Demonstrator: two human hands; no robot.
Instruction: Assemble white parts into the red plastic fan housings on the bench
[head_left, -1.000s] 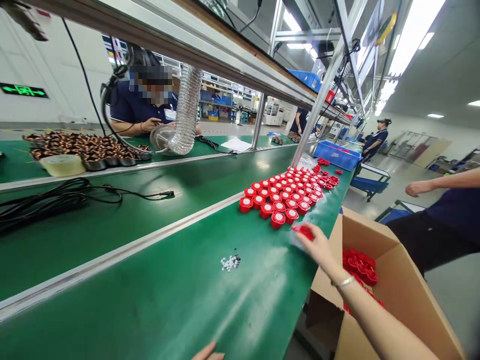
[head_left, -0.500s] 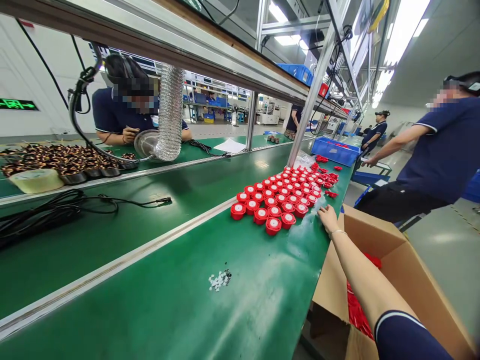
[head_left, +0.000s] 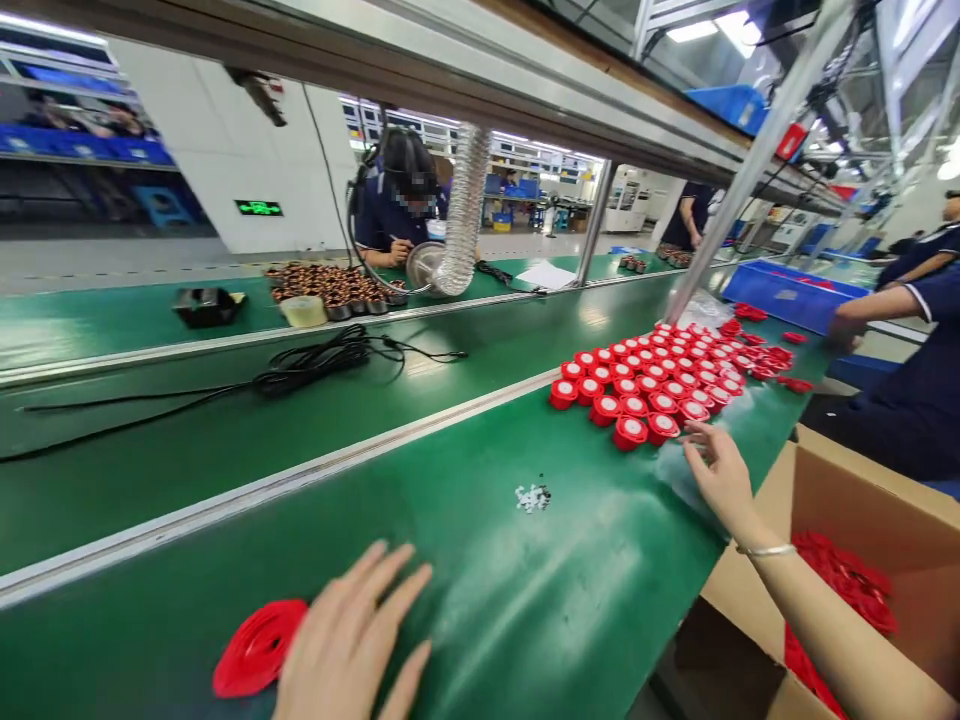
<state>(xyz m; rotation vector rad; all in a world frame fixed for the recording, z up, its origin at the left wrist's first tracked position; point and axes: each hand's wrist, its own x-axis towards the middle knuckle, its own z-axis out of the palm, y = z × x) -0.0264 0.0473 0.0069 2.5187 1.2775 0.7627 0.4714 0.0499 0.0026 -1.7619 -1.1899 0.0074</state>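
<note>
Along the green bench, beside an open cardboard box, stands a cluster of white-topped red parts. Near its front edge the right hand hovers, thumb and fingers parted, gripping nothing visible. The left hand is spread, palm down, overlapping the edge of a lone red piece on the near left; contact I cannot tell. That piece looks like light, fairly stiff plastic, perhaps slippery, best pinched by its rim. Its long axis slants from near-left to far-right, toward the fingers. Smallest are scattered white bits mid-bench.
</note>
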